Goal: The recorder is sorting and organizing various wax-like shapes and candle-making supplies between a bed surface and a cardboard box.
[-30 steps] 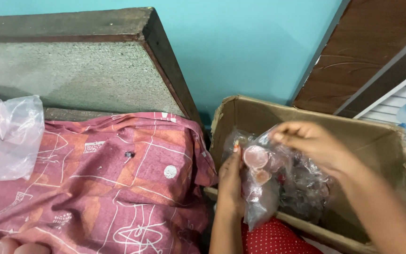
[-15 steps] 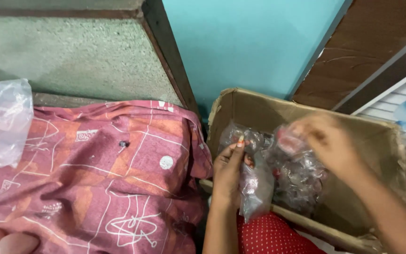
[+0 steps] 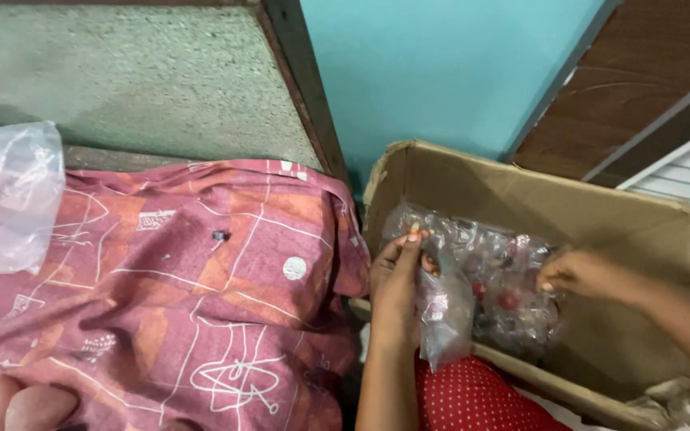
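While the left hand [image 3: 397, 275] pinches a clear crinkled plastic bag of small red parts [image 3: 473, 291] inside the open brown cardboard box [image 3: 521, 195], the right hand [image 3: 580, 274] grips the bag's far side.

Open brown cardboard box [image 3: 521, 191] right — crinkled clear plastic bags [image 3: 481, 279] inside, another clear bag [image 3: 5, 195] far left

**Bed on the left, box on the right**

A bed covered by a pink-and-orange patterned sheet [image 3: 161, 303] fills the left side. On it, at the far left, lies a crumpled clear plastic bag [image 3: 9, 195]; a small dark object [image 3: 219, 235], too small to identify, sits near the middle. Right of the bed stands an open cardboard box [image 3: 521, 191] holding clear plastic packets [image 3: 489, 279], apparently on the floor.
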